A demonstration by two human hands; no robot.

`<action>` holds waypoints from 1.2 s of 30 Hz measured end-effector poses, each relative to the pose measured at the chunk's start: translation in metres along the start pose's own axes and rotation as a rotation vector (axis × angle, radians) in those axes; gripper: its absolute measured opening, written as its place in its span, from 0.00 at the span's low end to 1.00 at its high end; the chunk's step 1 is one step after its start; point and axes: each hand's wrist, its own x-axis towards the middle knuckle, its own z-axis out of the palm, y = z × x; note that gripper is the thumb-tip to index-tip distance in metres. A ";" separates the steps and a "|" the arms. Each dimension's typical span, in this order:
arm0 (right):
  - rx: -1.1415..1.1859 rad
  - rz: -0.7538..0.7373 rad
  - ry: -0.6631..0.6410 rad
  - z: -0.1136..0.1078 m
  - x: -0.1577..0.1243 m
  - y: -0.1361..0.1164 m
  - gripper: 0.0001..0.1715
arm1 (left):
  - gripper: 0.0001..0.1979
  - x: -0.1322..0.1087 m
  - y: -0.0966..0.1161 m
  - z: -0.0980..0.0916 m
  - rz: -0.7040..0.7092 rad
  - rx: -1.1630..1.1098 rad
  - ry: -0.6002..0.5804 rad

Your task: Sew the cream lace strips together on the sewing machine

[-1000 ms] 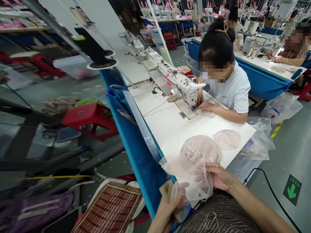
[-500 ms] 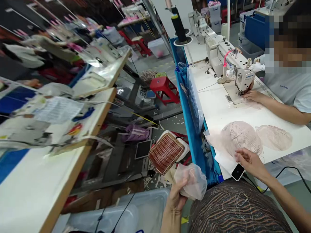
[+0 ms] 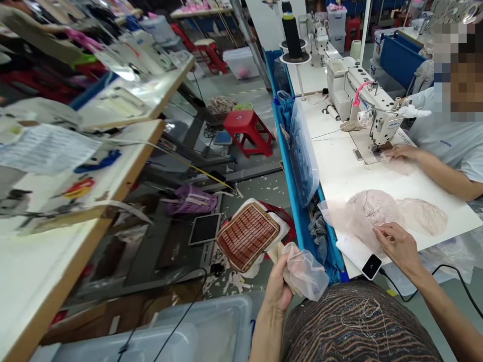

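Note:
My left hand (image 3: pixel 279 286) is closed around a bunch of sheer whitish fabric (image 3: pixel 307 274), held over the gap beside the table. My right hand (image 3: pixel 400 246) has its fingertips pinched at the near edge of a sheer pale pink lace piece (image 3: pixel 372 211) lying on the white table. A second lace piece (image 3: pixel 424 216) lies flat to its right. Just left of my right hand, a white device with a black screen (image 3: pixel 372 266) rests at the table corner, with a black cable running from it.
Across the table a co-worker's hand (image 3: pixel 403 152) guides fabric at a sewing machine (image 3: pixel 377 110). A blue cloth trough (image 3: pixel 290 171) lines the table's left edge. Left stand a stool with a woven seat (image 3: pixel 249 236), a red stool (image 3: pixel 249 131), a plastic bin (image 3: pixel 211 322) and another worktable (image 3: pixel 83 261).
My view has turned a little to the right. My left hand still grips the sheer bunch, and my right fingertips have shifted slightly along the lace piece's edge.

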 end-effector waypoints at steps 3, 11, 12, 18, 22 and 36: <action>0.035 -0.001 0.029 -0.010 0.003 0.000 0.30 | 0.25 0.007 0.005 0.007 -0.027 0.019 0.001; -0.045 -0.110 -0.065 0.030 0.037 -0.038 0.20 | 0.28 0.014 0.005 0.020 -0.065 0.206 -0.134; -0.058 -0.126 -0.096 0.037 0.043 -0.041 0.19 | 0.28 0.015 0.005 0.020 -0.066 0.222 -0.149; 0.032 -0.111 -0.194 0.032 0.056 -0.033 0.15 | 0.25 0.017 0.011 0.017 -0.050 0.293 -0.228; 0.236 -0.007 -0.173 0.002 0.047 -0.025 0.20 | 0.24 0.023 0.011 0.029 -0.039 0.360 -0.320; 1.182 0.609 -0.179 -0.048 0.017 -0.051 0.16 | 0.40 0.025 0.004 0.111 0.057 0.593 -0.903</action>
